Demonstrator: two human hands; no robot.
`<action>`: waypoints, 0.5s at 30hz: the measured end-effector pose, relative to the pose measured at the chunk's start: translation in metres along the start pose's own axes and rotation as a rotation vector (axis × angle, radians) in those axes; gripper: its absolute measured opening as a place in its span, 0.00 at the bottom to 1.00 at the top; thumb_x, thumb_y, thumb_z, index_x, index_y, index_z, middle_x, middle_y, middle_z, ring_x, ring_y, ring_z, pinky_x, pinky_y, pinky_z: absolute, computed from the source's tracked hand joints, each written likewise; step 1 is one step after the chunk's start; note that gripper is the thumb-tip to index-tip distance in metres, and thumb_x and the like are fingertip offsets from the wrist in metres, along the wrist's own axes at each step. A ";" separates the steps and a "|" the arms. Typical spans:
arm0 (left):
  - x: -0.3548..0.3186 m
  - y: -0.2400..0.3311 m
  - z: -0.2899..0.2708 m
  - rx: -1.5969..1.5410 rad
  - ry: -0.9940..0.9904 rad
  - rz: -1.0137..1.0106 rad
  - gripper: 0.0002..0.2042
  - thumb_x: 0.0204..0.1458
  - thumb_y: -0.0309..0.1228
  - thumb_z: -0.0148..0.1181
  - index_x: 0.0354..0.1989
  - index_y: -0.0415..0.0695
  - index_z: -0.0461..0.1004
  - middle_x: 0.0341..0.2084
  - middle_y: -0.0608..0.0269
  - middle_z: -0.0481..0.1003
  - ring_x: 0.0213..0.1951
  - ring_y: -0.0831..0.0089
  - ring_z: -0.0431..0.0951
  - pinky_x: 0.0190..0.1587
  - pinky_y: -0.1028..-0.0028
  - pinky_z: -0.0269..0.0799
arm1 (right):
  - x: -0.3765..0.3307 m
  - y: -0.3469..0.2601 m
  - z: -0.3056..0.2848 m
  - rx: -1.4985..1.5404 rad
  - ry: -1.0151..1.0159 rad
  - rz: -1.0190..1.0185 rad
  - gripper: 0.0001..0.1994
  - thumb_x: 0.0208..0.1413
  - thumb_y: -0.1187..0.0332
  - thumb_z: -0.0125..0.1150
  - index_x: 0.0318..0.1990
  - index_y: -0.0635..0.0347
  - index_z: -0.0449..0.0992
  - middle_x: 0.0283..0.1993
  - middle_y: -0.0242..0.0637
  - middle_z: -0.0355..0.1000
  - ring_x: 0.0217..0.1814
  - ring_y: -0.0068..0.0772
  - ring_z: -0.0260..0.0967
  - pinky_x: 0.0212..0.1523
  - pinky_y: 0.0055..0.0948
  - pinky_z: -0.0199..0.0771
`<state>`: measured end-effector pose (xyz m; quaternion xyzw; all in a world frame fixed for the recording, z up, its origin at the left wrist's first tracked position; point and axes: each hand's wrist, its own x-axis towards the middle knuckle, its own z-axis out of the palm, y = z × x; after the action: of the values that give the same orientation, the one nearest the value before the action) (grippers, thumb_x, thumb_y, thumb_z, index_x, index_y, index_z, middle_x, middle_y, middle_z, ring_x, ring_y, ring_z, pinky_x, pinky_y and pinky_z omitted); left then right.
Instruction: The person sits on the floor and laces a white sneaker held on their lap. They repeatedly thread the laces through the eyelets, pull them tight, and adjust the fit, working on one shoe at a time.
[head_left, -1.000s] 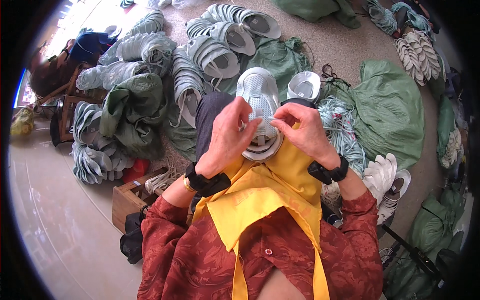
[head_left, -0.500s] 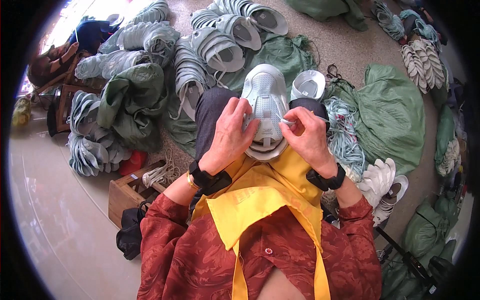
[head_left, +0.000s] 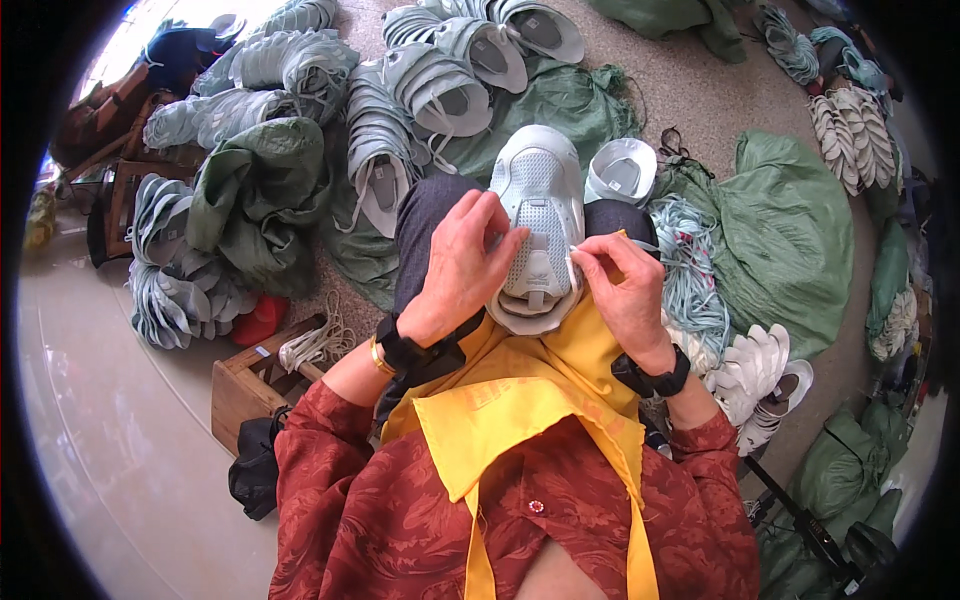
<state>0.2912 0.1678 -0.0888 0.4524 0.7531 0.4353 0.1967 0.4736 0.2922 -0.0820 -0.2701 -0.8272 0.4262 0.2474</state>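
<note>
A pale grey-white shoe upper [head_left: 538,205] lies on my lap, toe pointing away from me, over a yellow apron [head_left: 520,400]. My left hand [head_left: 462,265] grips its left side near the lacing area. My right hand [head_left: 625,290] pinches a thin pale lace end at the shoe's right edge. Both wrists wear dark bands, and the sleeves are red patterned cloth.
Stacks of grey-green shoe uppers [head_left: 400,110] lie on the floor ahead and to the left [head_left: 170,290]. Green sacks [head_left: 790,230] and a bundle of pale laces [head_left: 690,260] sit to the right, with white soles [head_left: 750,370] beside them. A small wooden crate [head_left: 250,385] stands at my left.
The shoe has been drawn closer onto my lap. My right hand shifted from the top of the shoe to its right edge, pulling the lace; my left hand stayed on the left side.
</note>
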 end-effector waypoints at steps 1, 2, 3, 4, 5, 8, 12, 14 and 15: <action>0.006 -0.003 0.001 0.011 0.007 0.000 0.11 0.50 0.25 0.71 0.34 0.39 0.71 0.28 0.57 0.68 0.27 0.63 0.73 0.31 0.65 0.70 | 0.003 0.000 0.001 0.011 -0.001 0.016 0.06 0.55 0.76 0.71 0.35 0.65 0.78 0.31 0.39 0.76 0.29 0.33 0.76 0.32 0.28 0.75; 0.011 -0.005 0.003 -0.006 0.015 -0.003 0.12 0.50 0.25 0.71 0.34 0.39 0.71 0.28 0.57 0.69 0.27 0.64 0.73 0.31 0.66 0.70 | 0.006 -0.001 0.002 0.020 0.001 0.034 0.05 0.56 0.76 0.70 0.35 0.65 0.78 0.31 0.39 0.76 0.29 0.32 0.76 0.31 0.28 0.75; 0.017 -0.006 0.005 -0.022 0.023 -0.006 0.12 0.50 0.26 0.72 0.33 0.39 0.72 0.28 0.57 0.69 0.27 0.64 0.73 0.31 0.66 0.71 | 0.009 -0.001 0.002 0.035 -0.005 0.052 0.05 0.56 0.76 0.70 0.35 0.65 0.78 0.30 0.38 0.76 0.28 0.31 0.76 0.31 0.27 0.74; 0.022 -0.007 0.006 -0.039 0.032 -0.009 0.12 0.49 0.27 0.72 0.33 0.38 0.72 0.28 0.57 0.69 0.27 0.65 0.73 0.31 0.66 0.71 | 0.013 -0.002 0.002 0.050 -0.011 0.070 0.05 0.56 0.76 0.70 0.35 0.65 0.78 0.30 0.38 0.77 0.28 0.30 0.75 0.30 0.26 0.74; 0.025 -0.008 0.007 -0.036 0.022 -0.010 0.13 0.49 0.27 0.73 0.34 0.38 0.72 0.29 0.58 0.70 0.27 0.67 0.73 0.31 0.67 0.72 | 0.017 -0.002 0.002 0.063 -0.015 0.090 0.05 0.56 0.76 0.70 0.35 0.65 0.78 0.30 0.37 0.77 0.28 0.28 0.75 0.29 0.26 0.73; 0.029 -0.008 0.009 -0.024 0.021 -0.032 0.13 0.49 0.28 0.73 0.34 0.39 0.72 0.29 0.58 0.70 0.27 0.66 0.73 0.31 0.67 0.72 | 0.029 0.002 0.005 0.038 0.009 0.050 0.04 0.56 0.76 0.70 0.35 0.64 0.79 0.30 0.36 0.77 0.26 0.25 0.74 0.28 0.24 0.72; 0.031 -0.011 0.016 0.016 0.068 -0.002 0.12 0.50 0.27 0.74 0.33 0.39 0.74 0.27 0.64 0.69 0.25 0.76 0.69 0.29 0.74 0.69 | 0.040 0.003 0.006 0.024 -0.023 0.092 0.04 0.56 0.75 0.70 0.36 0.64 0.80 0.29 0.36 0.77 0.25 0.25 0.73 0.27 0.24 0.71; 0.032 -0.010 0.018 0.038 0.082 0.009 0.12 0.49 0.27 0.74 0.33 0.40 0.73 0.27 0.64 0.69 0.24 0.76 0.69 0.28 0.74 0.69 | 0.043 0.004 0.007 0.000 -0.038 0.089 0.04 0.56 0.75 0.70 0.37 0.63 0.81 0.30 0.37 0.77 0.24 0.26 0.72 0.26 0.25 0.71; 0.032 -0.010 0.019 0.044 0.090 0.004 0.12 0.49 0.27 0.74 0.32 0.40 0.73 0.27 0.64 0.69 0.24 0.75 0.69 0.28 0.73 0.69 | 0.044 0.004 0.007 -0.009 -0.035 0.078 0.04 0.56 0.75 0.69 0.37 0.63 0.81 0.30 0.37 0.77 0.24 0.26 0.72 0.26 0.25 0.71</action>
<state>0.2832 0.2021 -0.1047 0.4379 0.7698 0.4390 0.1516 0.4375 0.3191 -0.0810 -0.2956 -0.8221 0.4364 0.2152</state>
